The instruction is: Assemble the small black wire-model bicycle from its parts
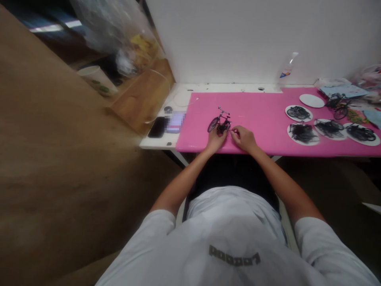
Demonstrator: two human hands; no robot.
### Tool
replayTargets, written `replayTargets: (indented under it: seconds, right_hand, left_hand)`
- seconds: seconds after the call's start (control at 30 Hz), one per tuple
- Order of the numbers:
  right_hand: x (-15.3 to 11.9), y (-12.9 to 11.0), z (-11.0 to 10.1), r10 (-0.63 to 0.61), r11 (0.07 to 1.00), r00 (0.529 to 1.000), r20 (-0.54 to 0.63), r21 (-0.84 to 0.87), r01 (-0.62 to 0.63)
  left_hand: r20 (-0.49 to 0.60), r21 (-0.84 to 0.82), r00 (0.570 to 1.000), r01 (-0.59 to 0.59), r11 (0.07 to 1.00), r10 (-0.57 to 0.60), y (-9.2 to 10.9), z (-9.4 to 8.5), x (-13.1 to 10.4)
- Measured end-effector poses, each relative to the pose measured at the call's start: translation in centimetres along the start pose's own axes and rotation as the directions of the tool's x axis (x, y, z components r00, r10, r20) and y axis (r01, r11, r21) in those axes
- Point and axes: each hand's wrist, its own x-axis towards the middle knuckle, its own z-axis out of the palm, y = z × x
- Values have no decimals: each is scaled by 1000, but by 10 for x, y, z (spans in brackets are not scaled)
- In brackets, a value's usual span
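A small black model bicycle (pixel 220 120) stands upright over the pink mat (pixel 256 115), near the front edge of the table. My left hand (pixel 216 140) grips its lower part from the front, fingers closed round it. Just right of the bike's rear end, my right hand (pixel 243 138) is closed in a pinch. What sits between those fingertips is too small to make out. The left fingers partly hide the bike's lower frame.
White plates of black bicycle parts (pixel 303 133) lie on the right, beside another model bicycle (pixel 339 105) and a bare plate (pixel 312 100). A bottle (pixel 288 66) stands by the wall. A dark phone (pixel 157 127) lies left; a wooden box (pixel 145 95) adjoins the table.
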Motion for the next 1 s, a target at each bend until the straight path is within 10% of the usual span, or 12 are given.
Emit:
replayTargets:
  seconds: [1.0]
  right_hand:
    - [1,7,4,32,997,999,-33,-64,-34]
  left_hand:
    - [-38,-87,996,76,993,-79,-6,0,5]
